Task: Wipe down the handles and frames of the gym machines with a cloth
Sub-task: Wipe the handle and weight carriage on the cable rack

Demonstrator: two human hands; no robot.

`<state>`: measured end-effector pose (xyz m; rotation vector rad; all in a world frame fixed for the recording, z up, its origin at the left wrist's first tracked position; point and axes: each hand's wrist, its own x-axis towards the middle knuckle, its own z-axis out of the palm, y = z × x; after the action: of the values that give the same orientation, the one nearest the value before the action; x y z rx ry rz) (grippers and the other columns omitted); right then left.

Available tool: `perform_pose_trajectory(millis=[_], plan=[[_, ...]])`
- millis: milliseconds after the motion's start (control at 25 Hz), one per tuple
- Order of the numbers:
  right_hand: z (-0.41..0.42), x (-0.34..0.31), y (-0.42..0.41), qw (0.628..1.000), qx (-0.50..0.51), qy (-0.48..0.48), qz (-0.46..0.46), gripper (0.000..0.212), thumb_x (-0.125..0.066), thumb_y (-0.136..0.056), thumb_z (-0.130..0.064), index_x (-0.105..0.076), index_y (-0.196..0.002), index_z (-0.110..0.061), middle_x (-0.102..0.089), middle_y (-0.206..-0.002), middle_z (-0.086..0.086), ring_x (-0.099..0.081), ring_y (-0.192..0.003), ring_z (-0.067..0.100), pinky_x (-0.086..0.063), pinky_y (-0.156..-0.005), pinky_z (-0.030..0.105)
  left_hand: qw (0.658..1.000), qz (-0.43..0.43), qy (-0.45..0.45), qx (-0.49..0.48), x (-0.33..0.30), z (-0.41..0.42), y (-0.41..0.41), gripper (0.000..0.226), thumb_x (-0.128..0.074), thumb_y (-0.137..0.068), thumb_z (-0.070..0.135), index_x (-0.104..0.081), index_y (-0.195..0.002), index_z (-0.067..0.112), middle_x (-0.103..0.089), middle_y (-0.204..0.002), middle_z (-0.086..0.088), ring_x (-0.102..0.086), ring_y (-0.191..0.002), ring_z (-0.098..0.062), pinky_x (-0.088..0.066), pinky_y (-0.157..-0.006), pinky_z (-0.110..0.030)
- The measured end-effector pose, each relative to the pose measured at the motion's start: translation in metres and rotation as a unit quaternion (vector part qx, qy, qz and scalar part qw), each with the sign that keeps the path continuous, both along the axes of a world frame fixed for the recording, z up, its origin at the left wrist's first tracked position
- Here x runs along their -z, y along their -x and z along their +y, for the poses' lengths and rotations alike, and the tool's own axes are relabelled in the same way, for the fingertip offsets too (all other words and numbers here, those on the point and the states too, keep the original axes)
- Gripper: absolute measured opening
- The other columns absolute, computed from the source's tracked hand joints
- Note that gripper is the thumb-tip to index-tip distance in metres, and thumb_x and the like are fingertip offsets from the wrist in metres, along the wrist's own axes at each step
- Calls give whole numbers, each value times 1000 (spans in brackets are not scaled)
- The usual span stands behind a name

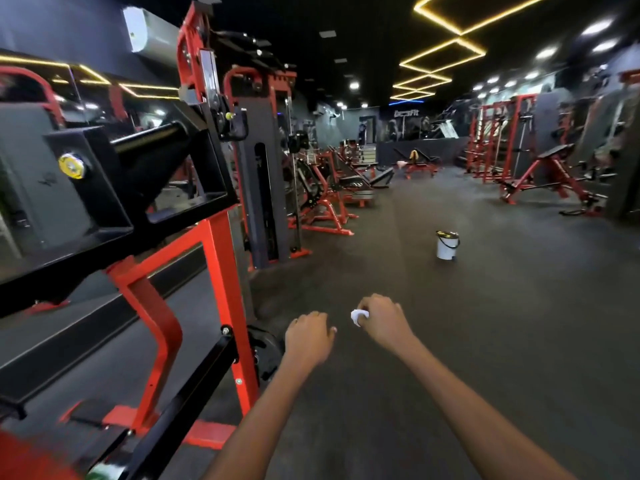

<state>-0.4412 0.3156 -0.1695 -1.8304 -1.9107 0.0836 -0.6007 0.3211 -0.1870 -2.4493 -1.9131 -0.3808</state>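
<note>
Holding both arms out over the dark floor (485, 341), I have the cloth (356, 317) bunched small and white in my right hand (381, 318). My fingers curl tight around it, so only a crumpled end pokes out on the thumb side. My left hand (308, 336) is just beside it, knuckles up, fingers loosely curled under and holding nothing; it touches neither the cloth nor any machine.

To my left stands the nearest machine, its red frame (221, 271) rising from the floor close to my left wrist. A black arm (194, 386) slants down across it, and a black plate (265, 353) sits low behind the red upright, partly hidden by my hand. Higher up, a black housing (104, 188) carries a yellow knob (71, 165).

Beyond that is a tall weight stack (266, 188) with a red top, then a row of red benches (329, 209) running away along the left side. A white bucket (446, 244) stands alone on the floor ahead, well apart from my hands. More red racks (502, 140) line the far right, blurred. Yellow strip lights (446, 53) zigzag across the black ceiling.
</note>
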Motion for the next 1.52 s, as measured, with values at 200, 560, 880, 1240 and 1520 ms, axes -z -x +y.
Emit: perform_pose_trajectory(millis=[200,560,880,1240,1520], plan=[[163,-2,-41,999,-45,-1,3,20,-52,-87,-27,-65,-94,-14,-61,-109,6,-55,-107,27,-37,-93,36,999,-19,-23,-39,-4,151,-41,35,-46,-97,37,-58,-120,15,-59,-126,-6,-55,-116,-27,-42,-93,-34],[458,-25,-81,992,-126,6,3,21,-52,-90,-27,-66,-99,-14,-60,-109,5,-57,-104,26,-40,-92,35,991,-37,-30,-125,-30,419,-87,37,-47,-96,37,-58,-124,15,-59,-127,-6,-55,-117,-27,-42,-96,-36],[727,-53,-54,984,-177,-12,0,13,-51,-88,-17,-61,-81,-12,-57,-91,6,-59,-90,29,-43,-74,32,982,-63,-60,-166,-44,684,-62,32,-48,-97,35,-60,-117,13,-62,-117,-8,-59,-108,-27,-49,-92,-40],[994,-86,6,972,-227,-46,33,19,-51,-89,-19,-65,-96,-8,-61,-101,10,-60,-91,28,-46,-79,35,970,-39,-106,-215,-81,935,-1,28,-48,-97,34,-61,-114,16,-62,-115,-3,-59,-105,-23,-48,-89,-38],[1191,-111,61,945,-311,-70,68,24,-51,-91,-21,-65,-87,-2,-59,-89,7,-60,-83,27,-45,-73,34,941,-19,-202,-269,-134,1116,46,25,-46,-96,30,-59,-110,14,-61,-118,-3,-58,-108,-26,-46,-84,-37]])
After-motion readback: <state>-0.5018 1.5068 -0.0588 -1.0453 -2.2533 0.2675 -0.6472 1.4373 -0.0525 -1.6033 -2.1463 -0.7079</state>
